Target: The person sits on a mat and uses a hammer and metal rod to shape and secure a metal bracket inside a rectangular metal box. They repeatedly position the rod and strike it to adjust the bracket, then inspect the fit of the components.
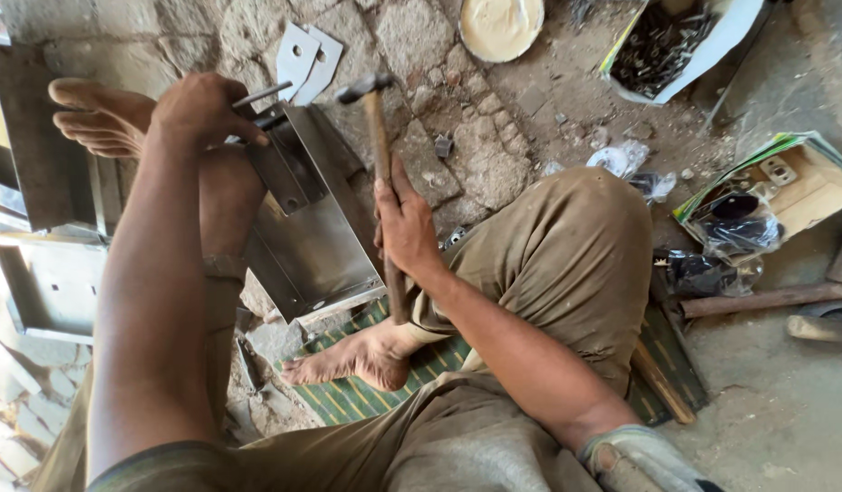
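Note:
My right hand point(404, 221) grips the wooden handle of a hammer point(377, 128); its dark metal head points up and left, above a folded sheet-metal box point(311, 239). My left hand point(202, 109) is closed around a thin metal rod point(261, 94) held against the box's upper left corner. The grey box lies open side up on the stone floor, between my legs. My bare left foot point(97, 117) rests beyond the left hand, and my right foot point(352, 357) lies on a striped green mat point(348, 396).
Flat metal pieces point(307, 56) lie past the box. More sheet-metal boxes point(47, 282) sit at the left. A round pale dish point(501, 25), an open carton of small hardware point(662, 46), another carton with bags point(767, 196) and wooden handles point(767, 299) lie at the right.

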